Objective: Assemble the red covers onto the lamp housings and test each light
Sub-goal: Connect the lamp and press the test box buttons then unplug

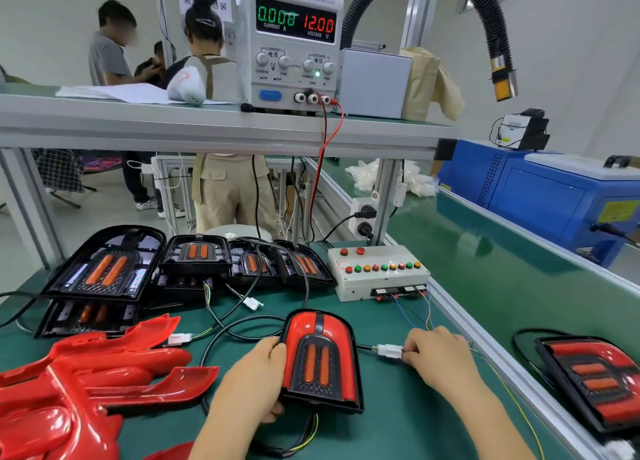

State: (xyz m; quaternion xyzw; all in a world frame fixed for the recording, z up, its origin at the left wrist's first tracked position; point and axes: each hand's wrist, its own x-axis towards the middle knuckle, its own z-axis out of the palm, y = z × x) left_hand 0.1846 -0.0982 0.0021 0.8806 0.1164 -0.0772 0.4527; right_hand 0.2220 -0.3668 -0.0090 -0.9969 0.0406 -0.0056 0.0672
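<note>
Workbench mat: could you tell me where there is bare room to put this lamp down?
Bare green mat lies between the held lamp and the aluminium rail, crossed by thin wires. Left is crowded: red covers and open housings.

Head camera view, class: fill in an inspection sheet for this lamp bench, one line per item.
Surface: green bench mat, in use.
Job's things: covered lamp at centre, unlit; open housings behind; loose red covers at left; another covered lamp on the conveyor.
Clutter: nothing seen.
Grippers: left hand grips the lamp's edge; right hand pinches the white connector.
Cables: black lamp leads loop across the mat; red lead drops from the power supply.
Surroundings: supply reads 0.000 A, 12.00 V; button box; people standing behind.
</note>
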